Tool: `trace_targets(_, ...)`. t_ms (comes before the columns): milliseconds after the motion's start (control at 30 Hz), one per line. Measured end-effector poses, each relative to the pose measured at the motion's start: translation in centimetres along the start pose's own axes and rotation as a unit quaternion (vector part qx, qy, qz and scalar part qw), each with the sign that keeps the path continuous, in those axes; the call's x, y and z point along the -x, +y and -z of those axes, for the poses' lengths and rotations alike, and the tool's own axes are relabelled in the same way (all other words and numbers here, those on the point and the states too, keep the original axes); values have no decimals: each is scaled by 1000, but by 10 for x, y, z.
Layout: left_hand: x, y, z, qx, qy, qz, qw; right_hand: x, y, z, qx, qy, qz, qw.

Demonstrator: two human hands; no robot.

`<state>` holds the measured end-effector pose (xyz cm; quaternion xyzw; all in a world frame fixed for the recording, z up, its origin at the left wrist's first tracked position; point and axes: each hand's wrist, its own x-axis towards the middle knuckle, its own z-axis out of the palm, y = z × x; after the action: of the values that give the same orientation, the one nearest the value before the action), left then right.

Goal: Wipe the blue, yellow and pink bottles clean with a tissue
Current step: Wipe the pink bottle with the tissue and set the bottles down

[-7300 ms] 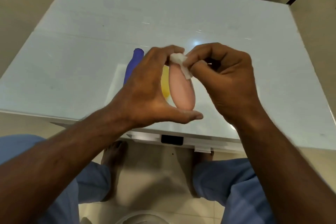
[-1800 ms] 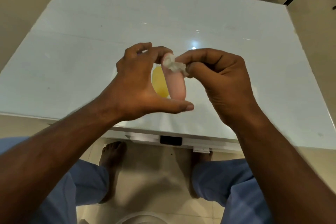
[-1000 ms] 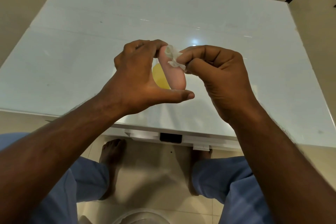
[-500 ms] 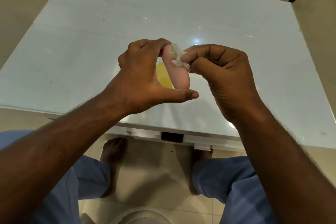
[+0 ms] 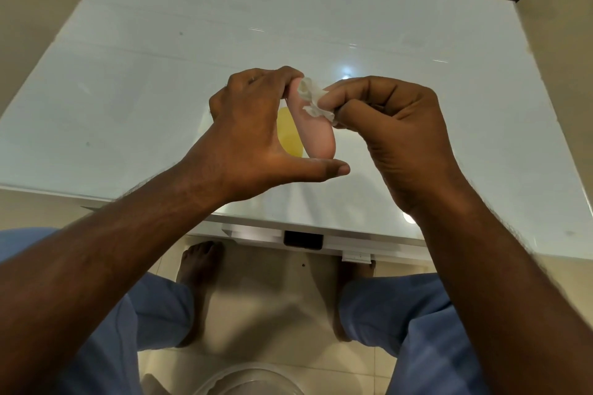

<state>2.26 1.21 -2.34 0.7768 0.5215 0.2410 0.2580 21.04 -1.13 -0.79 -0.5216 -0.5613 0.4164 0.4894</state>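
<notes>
Here, at the left of the frame, a bare forearm is being extended from the lower left corner up toward the centre, above a blue trouser leg (image 5: 106, 330). The left hand (image 5: 253, 131) is being held just left of centre, closed around the pink bottle (image 5: 316, 135): the fingers are being curled over the bottle's upper end, while the thumb is being stretched flat beneath its rounded lower end. The bottle is thus being kept lifted above the white table (image 5: 134, 80), tilted with its upper end leaning toward the left hand's fingers. Behind it, in the gap between palm and pink bottle, part of the yellow bottle (image 5: 288, 136) is being shown; it appears to be lying on the table. The blue bottle cannot be made out.

Just right of centre, a crumpled white tissue (image 5: 313, 99) is being pressed against the upper part of the pink bottle. It is being pinched between the thumb and forefinger of the right hand (image 5: 398, 138), whose remaining fingers are being kept folded into the palm. The right forearm is being stretched down to the lower right corner.

Along the bottom, bare feet (image 5: 199, 266) are being seen on the tiled floor, and the rim of a clear container (image 5: 247, 378) is being cut off by the lower edge.
</notes>
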Motion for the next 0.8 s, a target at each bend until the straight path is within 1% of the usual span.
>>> trace_targets(200, 1, 0, 0, -22, -10, -15, 1000, 0, 1, 1, 11, -1, -4, 1000)
trace_targets(533, 1, 0, 0, -23, -6, -18, 1000, 0, 1, 2, 12, 0, -3, 1000)
trace_targets(633, 2, 0, -1, -23, -16, -17, 999, 0, 3, 2, 25, 1, -2, 1000)
trace_targets(700, 1, 0, -1, -20, -16, -11, 1000, 0, 3, 2, 26, -1, 10, 1000)
trace_targets(800, 0, -1, 3, 3, 6, 5, 1000, 2, 0, 2, 11, -22, 49, 998)
